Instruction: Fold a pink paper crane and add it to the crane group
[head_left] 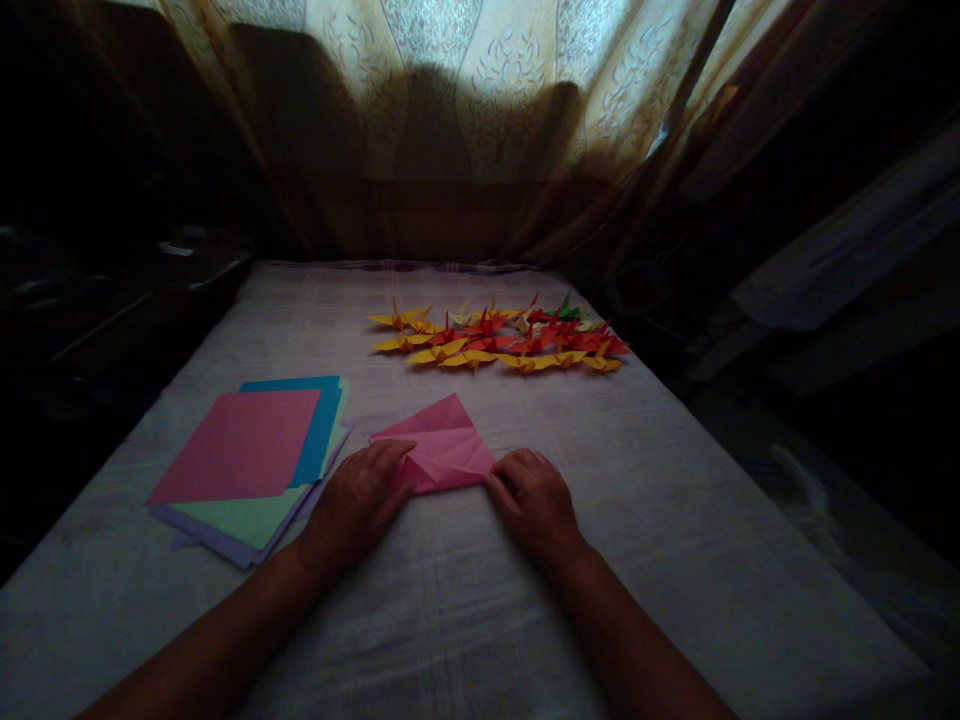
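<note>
A partly folded pink paper [442,442] lies on the white cloth-covered table [675,500] in front of me. My left hand [360,497] rests flat on its near left corner, fingers stretched out and pressing the fold. My right hand [532,500] sits at the paper's near right corner, fingers curled with the tips pinching or pressing the edge. Both forearms reach in from the bottom of the view.
A stack of coloured paper sheets [251,455], pink on top with blue, green and lilac below, lies at the left. Several folded paper cranes [499,340], yellow, red and one green, sit in rows further back. A patterned curtain [480,120] hangs behind; the sides are dark.
</note>
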